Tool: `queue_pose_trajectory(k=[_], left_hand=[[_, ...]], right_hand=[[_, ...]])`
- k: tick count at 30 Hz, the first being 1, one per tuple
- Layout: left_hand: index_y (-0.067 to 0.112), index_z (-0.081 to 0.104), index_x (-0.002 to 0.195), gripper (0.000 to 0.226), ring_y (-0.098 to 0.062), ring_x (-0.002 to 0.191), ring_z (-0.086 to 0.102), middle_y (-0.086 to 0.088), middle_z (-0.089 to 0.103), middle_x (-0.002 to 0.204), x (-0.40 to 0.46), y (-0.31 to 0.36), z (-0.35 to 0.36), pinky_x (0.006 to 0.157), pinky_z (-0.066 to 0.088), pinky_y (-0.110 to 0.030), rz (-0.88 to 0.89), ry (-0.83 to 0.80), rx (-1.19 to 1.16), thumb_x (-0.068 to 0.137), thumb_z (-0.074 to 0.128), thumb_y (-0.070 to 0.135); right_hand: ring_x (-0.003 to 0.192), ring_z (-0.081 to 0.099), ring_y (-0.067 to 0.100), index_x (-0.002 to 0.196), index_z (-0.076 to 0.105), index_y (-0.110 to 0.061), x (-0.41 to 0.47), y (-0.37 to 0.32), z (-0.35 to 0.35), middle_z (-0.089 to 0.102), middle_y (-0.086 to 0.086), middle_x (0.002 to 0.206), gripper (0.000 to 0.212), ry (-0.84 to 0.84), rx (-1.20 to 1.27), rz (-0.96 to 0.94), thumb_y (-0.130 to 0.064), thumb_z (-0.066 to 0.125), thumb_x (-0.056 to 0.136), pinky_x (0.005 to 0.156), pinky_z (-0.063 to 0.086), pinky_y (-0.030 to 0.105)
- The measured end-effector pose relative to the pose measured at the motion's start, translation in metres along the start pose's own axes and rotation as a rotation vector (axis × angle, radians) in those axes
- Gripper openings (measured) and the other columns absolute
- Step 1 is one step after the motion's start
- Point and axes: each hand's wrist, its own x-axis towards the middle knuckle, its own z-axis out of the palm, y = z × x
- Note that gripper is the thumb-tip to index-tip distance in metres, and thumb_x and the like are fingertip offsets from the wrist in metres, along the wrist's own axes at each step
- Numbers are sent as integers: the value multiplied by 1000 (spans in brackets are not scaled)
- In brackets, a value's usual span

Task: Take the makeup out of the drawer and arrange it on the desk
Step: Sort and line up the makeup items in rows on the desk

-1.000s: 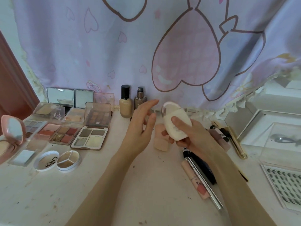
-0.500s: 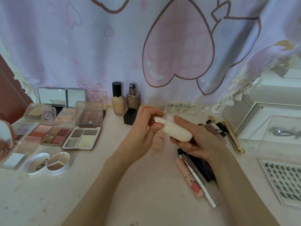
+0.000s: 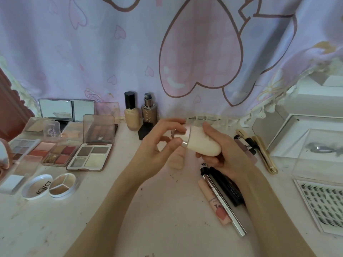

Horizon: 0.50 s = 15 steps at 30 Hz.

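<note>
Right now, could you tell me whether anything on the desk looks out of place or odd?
One thing: the brown pump bottle at the back stands uncapped, and a black cap lies loose on the desk just in front of it. The palettes also lie open.

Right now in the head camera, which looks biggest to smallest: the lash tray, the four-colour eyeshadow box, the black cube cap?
1. lash tray, though it is cut off by the picture's edge and near the camera.
2. four-colour eyeshadow box, lid up.
3. black cube cap, plainly smallest, though farther away.
</note>
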Motion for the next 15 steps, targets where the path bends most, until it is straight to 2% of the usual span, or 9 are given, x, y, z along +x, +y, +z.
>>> queue_pose_trajectory(k=[3,5,7,10,13,15], left_hand=[[33,53,100,15,0,88,56,19,60,98,0,-3,-2,72,44,-14,-65,46,60,86,48,37],[40,50,97,11,2,76,55,23,60,86,-1,-5,-2,66,42,-10,-121,119,105,88,45,41],[42,46,110,21,1,85,54,16,58,98,-1,-3,1,70,43,-10,-99,133,126,89,41,44],[36,37,129,39,-6,106,51,7,46,123,-2,2,-1,83,46,-18,-6,79,51,90,43,37],[30,47,121,33,-7,109,51,5,47,127,-2,2,-5,82,47,-22,19,-19,16,90,53,22],[33,47,116,33,-2,101,50,5,49,119,-2,0,-4,80,46,-19,-11,-45,42,88,54,16]], right_hand=[[33,35,9,99,60,-5,0,1,0,59,13,59,54,-61,-16,22,-53,58,74,31,22,16],[36,36,10,109,57,-2,0,3,4,61,13,63,62,-99,-47,-10,-54,57,75,32,24,17],[39,36,11,113,56,-1,1,5,7,62,13,65,65,-100,-57,-26,-54,57,76,33,23,18],[35,34,10,96,58,-5,2,6,6,59,11,60,53,-71,-12,10,-54,56,76,31,21,17],[31,33,9,92,57,-7,3,7,0,56,9,56,50,-42,93,48,-54,58,76,27,23,15],[31,34,9,93,58,-7,4,7,-1,57,9,57,51,-51,99,43,-55,59,76,27,25,15]])
